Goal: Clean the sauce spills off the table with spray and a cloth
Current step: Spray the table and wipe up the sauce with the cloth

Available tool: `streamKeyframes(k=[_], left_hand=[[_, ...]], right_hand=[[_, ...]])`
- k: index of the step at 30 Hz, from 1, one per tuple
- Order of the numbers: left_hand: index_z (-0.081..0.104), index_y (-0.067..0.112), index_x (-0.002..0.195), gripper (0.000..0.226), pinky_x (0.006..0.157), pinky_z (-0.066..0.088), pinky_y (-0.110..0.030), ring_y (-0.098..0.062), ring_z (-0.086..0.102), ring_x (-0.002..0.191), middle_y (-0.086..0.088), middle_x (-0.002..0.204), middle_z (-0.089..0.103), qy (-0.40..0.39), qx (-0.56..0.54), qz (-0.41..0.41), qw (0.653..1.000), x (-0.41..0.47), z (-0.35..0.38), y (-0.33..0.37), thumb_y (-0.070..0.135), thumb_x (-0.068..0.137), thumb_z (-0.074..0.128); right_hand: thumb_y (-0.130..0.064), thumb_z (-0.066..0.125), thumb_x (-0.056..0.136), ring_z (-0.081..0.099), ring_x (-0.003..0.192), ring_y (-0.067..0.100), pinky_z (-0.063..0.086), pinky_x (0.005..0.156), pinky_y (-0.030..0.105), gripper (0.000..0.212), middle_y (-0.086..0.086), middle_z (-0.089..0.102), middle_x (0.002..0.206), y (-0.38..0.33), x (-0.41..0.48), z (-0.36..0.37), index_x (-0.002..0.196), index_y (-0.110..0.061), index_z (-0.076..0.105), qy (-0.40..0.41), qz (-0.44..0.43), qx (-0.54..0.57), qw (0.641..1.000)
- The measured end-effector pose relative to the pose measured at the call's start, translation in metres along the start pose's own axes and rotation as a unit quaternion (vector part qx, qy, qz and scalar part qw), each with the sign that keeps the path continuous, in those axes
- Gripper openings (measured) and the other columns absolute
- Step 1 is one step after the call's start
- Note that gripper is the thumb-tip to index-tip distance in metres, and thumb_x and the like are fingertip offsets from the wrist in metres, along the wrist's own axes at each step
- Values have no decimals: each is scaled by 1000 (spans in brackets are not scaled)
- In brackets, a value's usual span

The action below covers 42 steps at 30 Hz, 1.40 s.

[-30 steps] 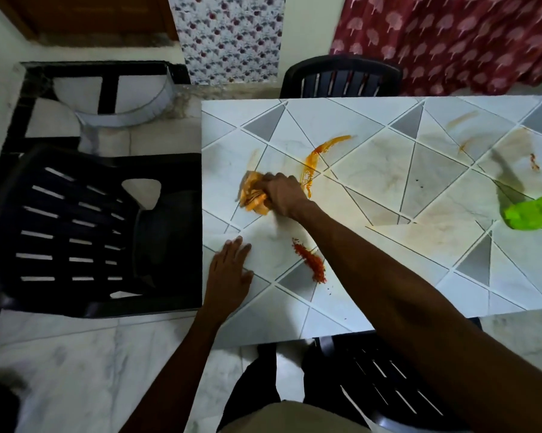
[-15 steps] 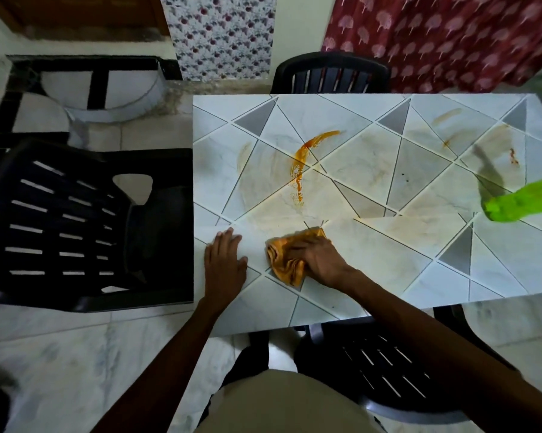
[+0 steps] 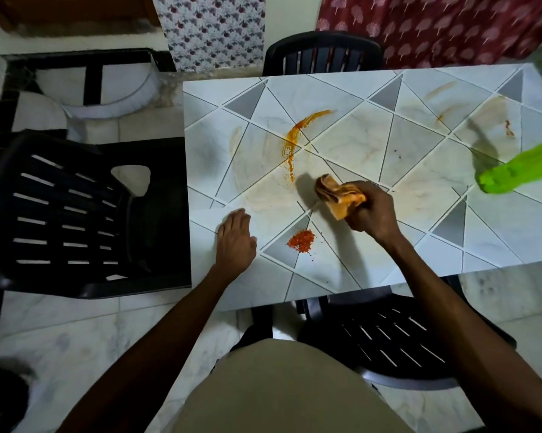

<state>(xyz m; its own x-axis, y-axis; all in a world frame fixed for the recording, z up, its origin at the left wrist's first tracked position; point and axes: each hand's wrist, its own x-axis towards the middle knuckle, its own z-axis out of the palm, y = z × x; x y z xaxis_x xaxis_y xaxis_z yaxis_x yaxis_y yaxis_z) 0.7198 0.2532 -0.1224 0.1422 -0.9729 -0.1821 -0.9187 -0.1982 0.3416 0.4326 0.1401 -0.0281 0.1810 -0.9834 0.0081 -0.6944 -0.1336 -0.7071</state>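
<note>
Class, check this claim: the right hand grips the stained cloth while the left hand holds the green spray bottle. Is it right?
No. In the head view the left hand rests flat on the table, holding nothing; the green spray bottle sits untouched at the far right. The right hand does grip the stained cloth.

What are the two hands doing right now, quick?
Left hand: open, resting flat on the table.
Right hand: closed, gripping the orange cloth.
</note>
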Motion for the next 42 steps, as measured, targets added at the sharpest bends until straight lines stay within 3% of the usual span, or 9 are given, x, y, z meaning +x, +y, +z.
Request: streamKeyframes(k=[2, 5, 9, 13, 24, 29, 33, 37, 42], left_hand=[[37, 8, 146, 61, 118, 22, -44, -28, 25, 147, -10, 158, 30, -12, -9, -11, 1000, -1, 1, 3, 28, 93, 59], [35, 9, 148, 63, 119, 20, -45, -28, 21, 149, -9, 160, 26, -19, -21, -12, 1000, -2, 3, 3, 29, 93, 58], [34, 8, 149, 64, 120, 20, -45, -28, 20, 149, -9, 160, 25, -25, -27, -2, 999, -2, 2, -1, 29, 93, 59], [34, 7, 149, 64, 120, 19, -44, -28, 19, 149, -10, 161, 24, -27, -37, 6, 999, -4, 3, -4, 27, 93, 58], [41, 10, 147, 61, 117, 23, -48, -30, 26, 147, -9, 158, 31, -6, -33, 42, 999, -16, 6, -20, 29, 91, 58], [46, 11, 142, 59, 113, 29, -50, -31, 32, 144, -10, 154, 39, 12, -52, 60, 997, -28, 9, -39, 40, 92, 42], [45, 9, 144, 59, 115, 27, -50, -31, 30, 145, -10, 155, 38, 6, -48, 57, 997, -33, 10, -43, 35, 91, 46], [48, 9, 142, 58, 115, 26, -50, -32, 32, 143, -11, 153, 40, 14, -44, 49, 998, -33, 9, -42, 30, 88, 48], [53, 9, 136, 51, 114, 30, -50, -32, 37, 140, -11, 149, 46, 33, -65, 54, 996, -33, 11, -41, 25, 88, 49]], right_hand=[[-17, 63, 71, 69, 97, 27, 53, 82, 29, 38, 6, 76, 104, 13, -5, -10, 107, -22, 74, 18, 64, -24, 998], [-25, 52, 71, 68, 100, 38, 55, 85, 43, 48, 16, 75, 106, 29, -15, -13, 114, -18, 73, -16, 123, -46, 991], [-37, 53, 71, 68, 105, 40, 53, 89, 43, 56, 19, 74, 110, 29, -29, 11, 122, -21, 70, -71, 178, -22, 981], [-44, 54, 72, 63, 114, 43, 50, 91, 40, 64, 17, 69, 126, 7, -38, 41, 132, -22, 66, -103, 163, -30, 981], [-47, 52, 85, 66, 111, 39, 52, 92, 42, 55, 13, 70, 125, -40, -66, 118, 133, -22, 61, -182, 83, -34, 979], [-57, 45, 87, 64, 115, 37, 54, 94, 43, 67, 13, 66, 133, -57, -82, 142, 139, -17, 57, -205, 52, -15, 977], [-42, 53, 87, 66, 112, 37, 55, 94, 43, 55, 14, 68, 130, -64, -81, 129, 135, -17, 61, -192, 48, 15, 980], [-24, 55, 82, 67, 109, 34, 51, 89, 31, 50, 16, 71, 124, -56, -73, 97, 129, -10, 67, -139, 54, 46, 988], [-13, 48, 74, 58, 105, 15, 38, 86, 18, 56, 11, 71, 121, -38, -72, 36, 127, -8, 68, -50, 84, 67, 993]])
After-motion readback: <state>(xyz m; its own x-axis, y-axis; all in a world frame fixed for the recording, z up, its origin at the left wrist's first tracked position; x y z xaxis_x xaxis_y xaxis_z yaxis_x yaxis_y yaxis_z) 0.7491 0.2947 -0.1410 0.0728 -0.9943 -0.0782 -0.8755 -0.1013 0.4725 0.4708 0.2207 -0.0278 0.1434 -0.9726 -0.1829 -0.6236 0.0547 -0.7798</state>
